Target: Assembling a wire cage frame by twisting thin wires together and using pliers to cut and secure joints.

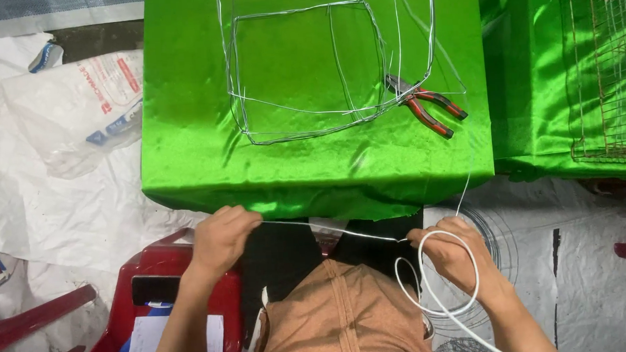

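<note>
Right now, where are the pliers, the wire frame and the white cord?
pliers [428,106], head view, on the red handles.
wire frame [304,133], head view, on its near edge.
white cord [473,289], head view, on the loop by the right hand.

Wire mesh [604,65] edge-cropped, perhaps cage

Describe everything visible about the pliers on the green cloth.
The pliers lie flat on the shiny green cloth, near the table's right side. They have dark grey metal jaws pointing up-left and two red-and-black handles splayed slightly toward the lower right. The jaw end overlaps the thin wire frame beside it; neither hand touches them.
</note>
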